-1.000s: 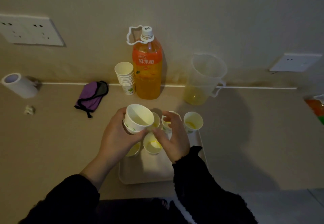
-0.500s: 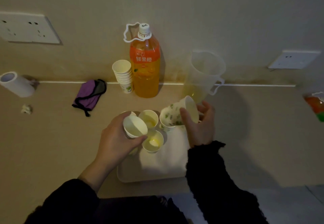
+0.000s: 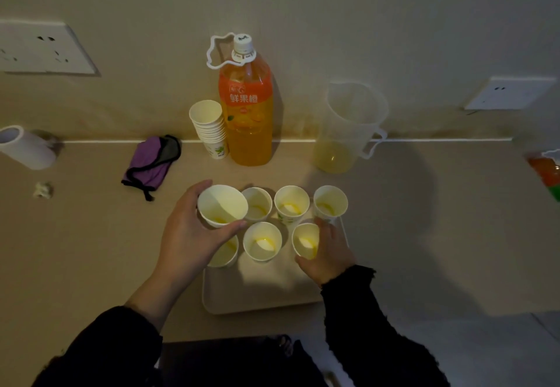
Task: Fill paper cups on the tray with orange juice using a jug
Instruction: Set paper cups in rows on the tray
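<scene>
The left hand point(image 3: 194, 235) clamps its fingers on a tilted white paper cup point(image 3: 222, 204) above the beige rectangular tray point(image 3: 260, 295). The right hand point(image 3: 328, 254) curls its fingers around the front-right cup point(image 3: 305, 239).

Seems a dim home room: beige table point(image 3: 91, 250) against a plain wall point(image 3: 303, 7), left socket plate point(image 3: 39, 48), right socket plate point(image 3: 512, 92), purple pouch point(image 3: 151, 160).

A plain beige wall point(image 3: 333, 7) stands behind a beige table point(image 3: 75, 250), a thin white strip point(image 3: 439, 139) running along the line where they meet. A white socket plate point(image 3: 42, 48) sits on the wall at the left, a smaller socket plate point(image 3: 512, 92) at the right. The light is dim; a broad shadow point(image 3: 409, 192) lies on the table right of centre. Grey floor point(image 3: 485, 353) shows at lower right
</scene>
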`<state>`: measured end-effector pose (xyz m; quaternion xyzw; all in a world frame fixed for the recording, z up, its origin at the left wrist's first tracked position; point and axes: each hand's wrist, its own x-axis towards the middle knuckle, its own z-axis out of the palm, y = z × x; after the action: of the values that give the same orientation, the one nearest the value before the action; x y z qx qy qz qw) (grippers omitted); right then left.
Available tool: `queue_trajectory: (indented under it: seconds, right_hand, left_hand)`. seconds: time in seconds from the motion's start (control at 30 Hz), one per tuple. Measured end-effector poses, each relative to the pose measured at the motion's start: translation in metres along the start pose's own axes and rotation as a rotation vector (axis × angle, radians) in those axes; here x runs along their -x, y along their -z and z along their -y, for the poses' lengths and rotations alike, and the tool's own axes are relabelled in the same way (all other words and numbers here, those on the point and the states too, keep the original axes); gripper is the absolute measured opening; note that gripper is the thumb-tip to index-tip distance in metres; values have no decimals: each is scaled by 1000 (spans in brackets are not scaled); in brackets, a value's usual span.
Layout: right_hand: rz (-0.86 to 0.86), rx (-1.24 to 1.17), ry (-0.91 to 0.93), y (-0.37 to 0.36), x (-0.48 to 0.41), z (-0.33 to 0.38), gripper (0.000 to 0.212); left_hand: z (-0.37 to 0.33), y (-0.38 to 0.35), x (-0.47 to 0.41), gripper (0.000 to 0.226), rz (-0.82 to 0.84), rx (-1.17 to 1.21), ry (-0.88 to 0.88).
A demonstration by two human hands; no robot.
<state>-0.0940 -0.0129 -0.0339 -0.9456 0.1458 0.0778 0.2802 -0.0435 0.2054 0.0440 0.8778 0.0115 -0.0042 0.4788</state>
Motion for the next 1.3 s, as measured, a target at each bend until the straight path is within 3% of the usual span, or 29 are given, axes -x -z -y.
queue_trajectory:
  seconds: [0.43,0.63,0.77,0.87,1.0,1.1,1.17,1.3]
  right_hand:
    - [42,-5,18,-10,-13,1,90]
    - [46,11,71,-2,-7,3,105]
    - [-114,87,144,6,0,-4,103]
    - [-153,28,106,28,8,5,89]
    - [-271,-241,245,52,16,15,75]
    - [-83,-362,238,66,21,30,99]
    - [-82,-364,208,68,22,32,110]
    - [-102,-369,175,81,27,28,103]
  left_hand:
    - [5,0,1,85,-3,-27,9]
    - [0,-4,1,86,21,-35,-15]
    - [-10,-11,-1,84,54,-9,-36]
    - [-23,-22,-2,81,91,-15,-56]
    - [-47,-44,-1,75,210,65,-29]
    - [-59,-61,2,77,317,125,-7]
    - [-63,-70,7,70,349,170,-10]
    - [-69,-82,17,68,418,190,-47]
